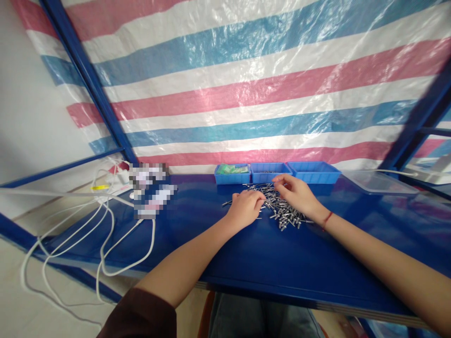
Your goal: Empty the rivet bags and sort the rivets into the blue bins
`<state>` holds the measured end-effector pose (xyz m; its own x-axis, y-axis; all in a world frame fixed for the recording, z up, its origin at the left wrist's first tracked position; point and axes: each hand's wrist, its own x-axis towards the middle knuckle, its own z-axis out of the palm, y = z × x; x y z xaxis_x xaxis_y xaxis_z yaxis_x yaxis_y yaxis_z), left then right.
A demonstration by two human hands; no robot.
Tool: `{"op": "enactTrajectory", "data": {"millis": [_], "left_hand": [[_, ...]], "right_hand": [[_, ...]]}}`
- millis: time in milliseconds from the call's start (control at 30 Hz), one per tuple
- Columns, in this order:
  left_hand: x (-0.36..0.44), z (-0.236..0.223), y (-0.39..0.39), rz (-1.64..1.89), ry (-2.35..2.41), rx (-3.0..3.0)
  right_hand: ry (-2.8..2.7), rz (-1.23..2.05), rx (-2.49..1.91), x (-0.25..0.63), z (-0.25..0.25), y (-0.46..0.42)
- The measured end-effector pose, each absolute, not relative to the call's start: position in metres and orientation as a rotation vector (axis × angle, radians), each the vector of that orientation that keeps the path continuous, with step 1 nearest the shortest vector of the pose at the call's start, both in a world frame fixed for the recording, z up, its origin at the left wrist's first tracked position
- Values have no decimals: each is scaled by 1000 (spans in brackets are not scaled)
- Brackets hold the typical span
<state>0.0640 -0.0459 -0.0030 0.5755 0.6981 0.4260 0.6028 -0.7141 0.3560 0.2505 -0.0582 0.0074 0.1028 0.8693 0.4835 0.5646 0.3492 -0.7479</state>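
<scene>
A loose pile of thin silvery metal pins that look like blind rivets (287,216) lies on the blue table. My left hand (244,206) is at the pile's left side, its fingers curled and pressed together at the tips. Over the pile's upper right is my right hand (296,193), thumb and fingers drawn together just in front of the middle blue bin (259,177). Whatever is between the fingertips of either hand is too small to make out. Some small metal pieces show inside that middle bin.
The left blue bin (232,178) holds green-and-clear plastic packets. A third blue bin (313,173) stands on the right, beside a clear plastic lid (380,183). White cables (109,234) loop over the table's left end near a blurred-out object (155,199). Striped sheeting (246,94) hangs behind.
</scene>
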Motion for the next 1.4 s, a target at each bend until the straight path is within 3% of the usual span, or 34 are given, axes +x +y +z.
{"op": "enactTrajectory", "data": {"millis": [300,1033,1400], "left_hand": [[66,-4,-31,1066,881,2125],[70,-8,-32,1104,808,2001],[66,2,-38,1361,880,2064]], "right_hand": [[-1575,781,-1115,229,13,-69],[-1501,683,-1026,223,23,-78],[-1574,598,-1091,232,18,-73]]}}
